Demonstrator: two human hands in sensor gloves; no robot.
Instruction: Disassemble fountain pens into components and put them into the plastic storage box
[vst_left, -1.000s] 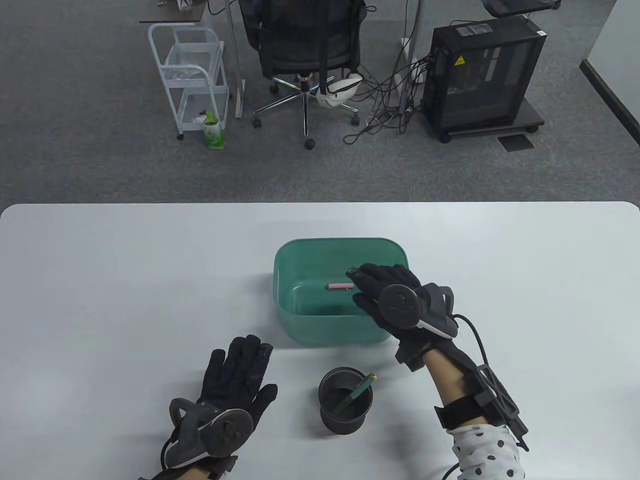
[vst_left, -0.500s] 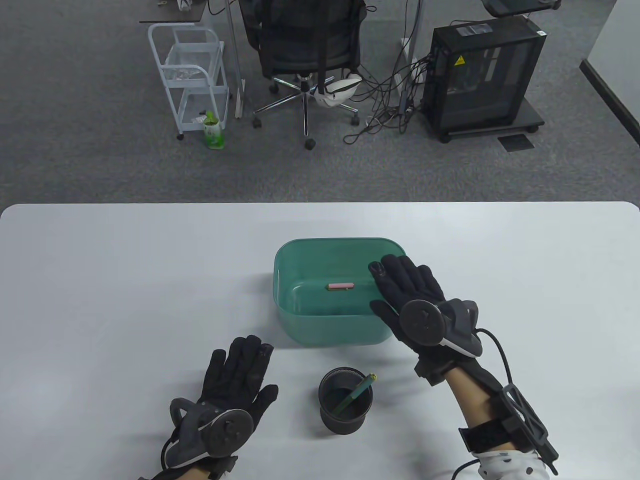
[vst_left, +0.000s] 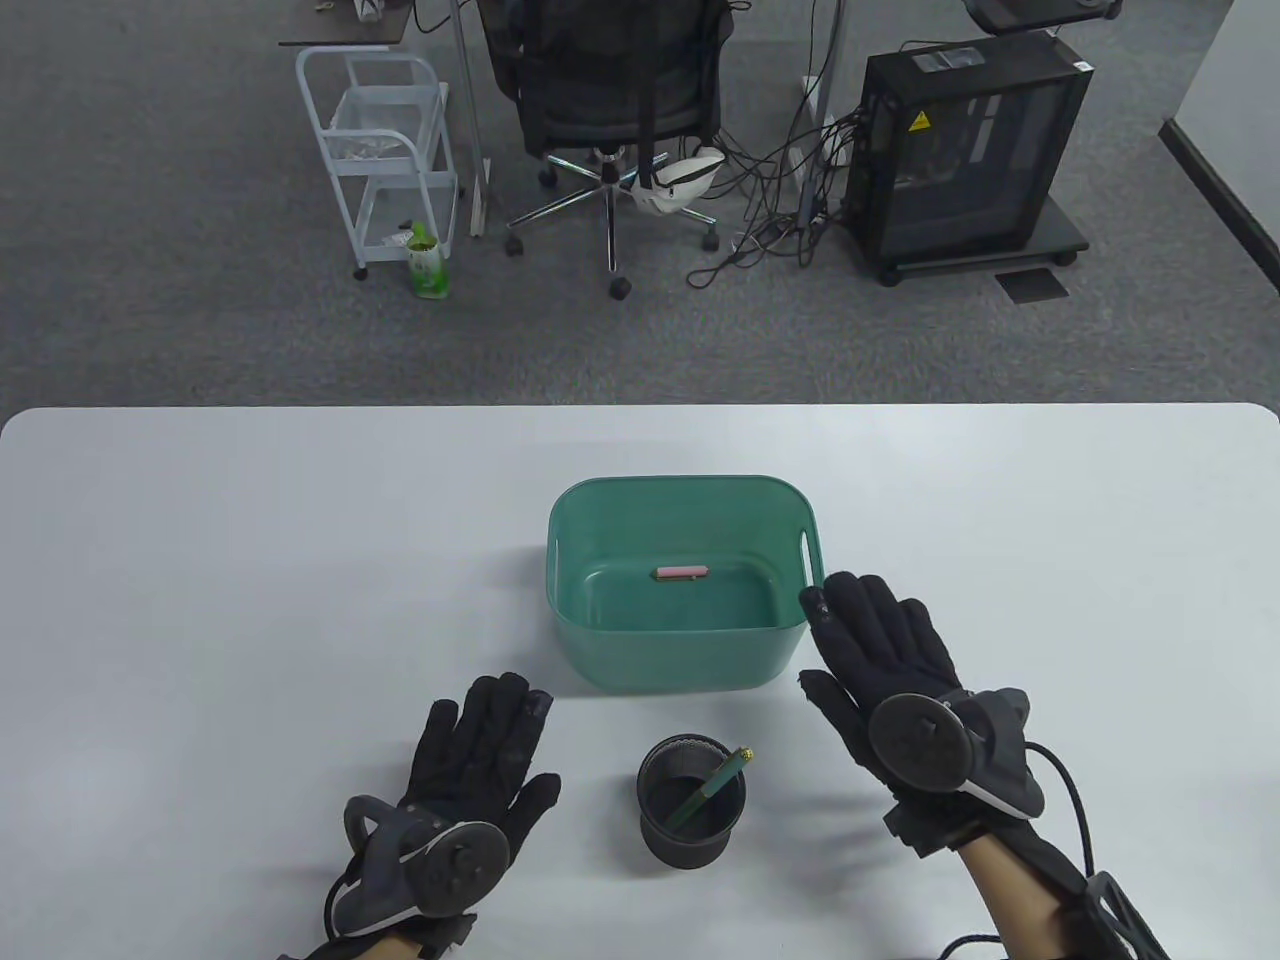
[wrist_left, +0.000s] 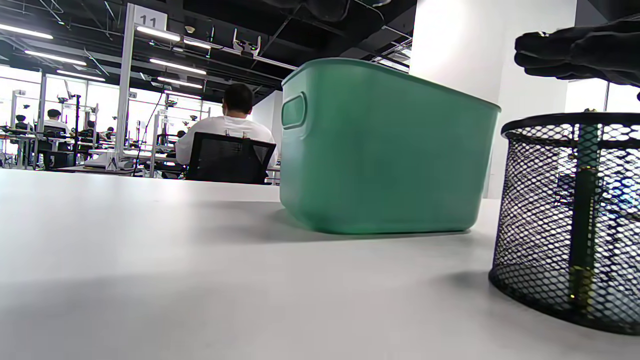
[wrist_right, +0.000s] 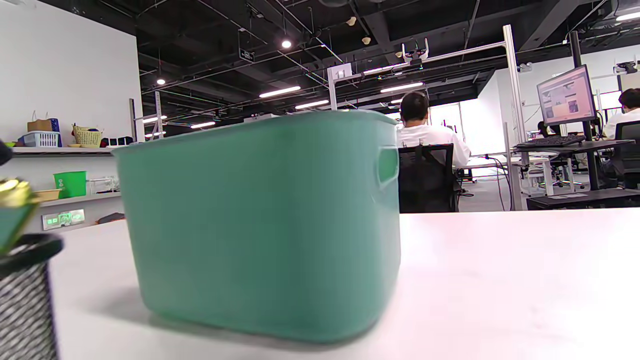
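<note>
We note the left hand (vst_left: 470, 760) nearest us, flat on the table (vst_left: 200, 600) with fingers spread wide and holding nothing; we judge it parked, awaiting the next pen. Beside it the black mesh cup (vst_left: 692, 800) keeps a green fountain pen (vst_left: 712, 788) leaning upright, gold tip up, within easy reach (apparently the next item for disassembly). The right hand (vst_left: 885, 665) lies with fingers extended and empty, just beside the near right corner of the green plastic storage box (vst_left: 680, 655). Inside the box a small pink pen component (vst_left: 682, 573) lies flat on the floor, toward the far wall
</note>
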